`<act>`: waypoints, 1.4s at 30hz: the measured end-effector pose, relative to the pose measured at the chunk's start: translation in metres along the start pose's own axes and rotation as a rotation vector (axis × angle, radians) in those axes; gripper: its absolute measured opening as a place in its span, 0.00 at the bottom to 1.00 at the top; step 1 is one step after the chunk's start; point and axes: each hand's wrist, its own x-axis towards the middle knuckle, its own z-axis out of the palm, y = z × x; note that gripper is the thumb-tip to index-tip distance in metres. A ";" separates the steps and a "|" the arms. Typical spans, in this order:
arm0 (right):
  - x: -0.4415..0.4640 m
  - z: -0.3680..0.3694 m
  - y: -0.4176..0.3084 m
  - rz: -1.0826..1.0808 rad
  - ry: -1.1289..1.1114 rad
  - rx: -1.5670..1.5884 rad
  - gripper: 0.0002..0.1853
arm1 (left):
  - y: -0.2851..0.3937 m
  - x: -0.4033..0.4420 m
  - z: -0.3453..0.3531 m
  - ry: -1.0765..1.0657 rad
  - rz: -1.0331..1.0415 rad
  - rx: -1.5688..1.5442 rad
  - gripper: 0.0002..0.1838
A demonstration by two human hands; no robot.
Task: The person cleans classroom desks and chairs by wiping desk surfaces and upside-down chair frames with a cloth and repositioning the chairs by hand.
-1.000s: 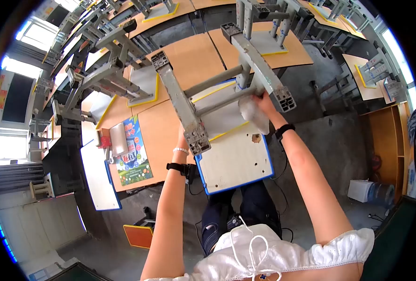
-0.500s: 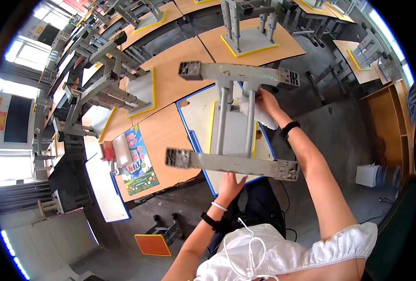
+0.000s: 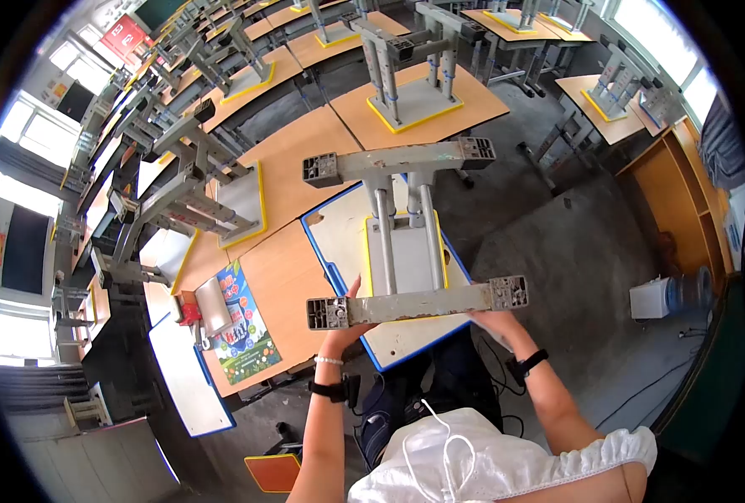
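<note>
Here, your left hand [image 3: 345, 334] and right hand [image 3: 500, 324], how open I cannot tell, touch the nearer of two feet [image 3: 423, 303] on one upturned stool [image 3: 407, 258].

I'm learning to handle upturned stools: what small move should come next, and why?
Probably steady the upturned stool with the left hand and wipe its near foot bar with the right hand: that bar looks stained, both hands are at it, and something pale, perhaps cloth, shows by the right.
</note>
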 end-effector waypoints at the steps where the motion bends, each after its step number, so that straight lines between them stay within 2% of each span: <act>1: -0.005 0.007 -0.019 -0.072 -0.066 -0.165 0.25 | 0.009 0.005 -0.002 -0.068 0.003 0.029 0.52; 2: -0.006 0.014 -0.036 -0.143 -0.127 -0.333 0.27 | 0.022 0.008 0.003 -0.110 0.018 0.077 0.44; 3: -0.006 0.022 -0.052 -0.122 -0.109 -0.317 0.29 | 0.034 0.012 0.008 -0.152 0.035 0.124 0.36; 4: -0.004 0.032 -0.061 -0.158 -0.053 -0.352 0.28 | 0.031 0.015 0.014 -0.226 0.111 0.275 0.32; 5: -0.001 0.043 -0.063 -0.290 0.129 -0.433 0.25 | 0.028 0.018 0.021 -0.296 0.189 0.426 0.28; 6: 0.000 0.046 -0.066 -0.228 0.125 -0.421 0.26 | 0.023 0.019 0.030 -0.279 -0.094 0.153 0.21; 7: 0.001 0.049 -0.067 -0.167 0.119 -0.403 0.27 | 0.007 0.019 0.033 -0.292 -0.082 0.174 0.21; 9: -0.001 0.055 -0.066 -0.194 0.211 -0.437 0.24 | -0.023 0.027 0.034 -0.329 -0.044 0.224 0.21; 10: -0.004 0.056 -0.065 -0.204 0.250 -0.458 0.23 | -0.020 0.027 0.035 -0.314 -0.088 0.103 0.16; 13: -0.009 0.059 -0.064 -0.156 0.233 -0.506 0.22 | -0.003 0.027 0.031 -0.340 -0.072 0.094 0.16; 17: -0.009 0.051 -0.066 -0.189 0.142 -0.575 0.23 | 0.012 0.013 0.035 -0.213 -0.058 0.246 0.19; 18: -0.010 0.047 -0.062 -0.202 0.089 -0.606 0.23 | 0.008 0.013 0.037 -0.224 0.085 0.351 0.20; 21: -0.015 0.047 -0.022 -0.395 0.150 -0.645 0.22 | 0.006 -0.008 0.049 -0.318 -0.163 0.340 0.19; 22: -0.020 0.047 -0.009 -0.261 -0.010 -0.690 0.21 | -0.029 -0.026 0.056 -0.242 -0.075 0.159 0.19; 24: -0.028 0.038 -0.016 -0.323 -0.015 -0.541 0.21 | -0.148 -0.066 0.077 -0.125 0.042 0.111 0.17; 25: -0.030 0.031 -0.028 -0.356 -0.014 -0.469 0.21 | -0.107 -0.070 0.073 -0.101 0.106 0.296 0.17; 26: -0.032 0.023 -0.049 -0.219 -0.076 -0.276 0.21 | -0.062 -0.066 0.070 -0.084 0.157 0.434 0.16; 29: -0.021 0.022 -0.043 -0.136 -0.191 -0.236 0.20 | -0.009 -0.054 0.065 -0.131 0.301 0.652 0.19; 31: -0.014 0.028 -0.037 -0.227 -0.074 -0.158 0.12 | 0.012 -0.042 0.055 -0.230 0.327 0.772 0.23; 32: -0.010 0.031 -0.034 -0.273 -0.018 -0.117 0.08 | 0.010 -0.035 0.050 -0.263 0.325 0.769 0.24; 36: 0.004 0.031 -0.021 -0.375 -0.031 -0.393 0.08 | -0.034 -0.020 0.052 -0.268 0.328 0.665 0.23; 37: 0.005 0.036 -0.014 -0.121 -0.060 -0.141 0.06 | -0.033 -0.016 0.052 -0.265 0.307 0.687 0.21; 39: 0.014 0.033 -0.012 -0.111 -0.099 -0.030 0.09 | -0.011 -0.009 0.047 -0.176 0.206 0.459 0.21; 42: 0.037 0.016 -0.035 -0.109 -0.215 -0.276 0.15 | -0.032 0.005 0.062 -0.160 0.155 0.492 0.22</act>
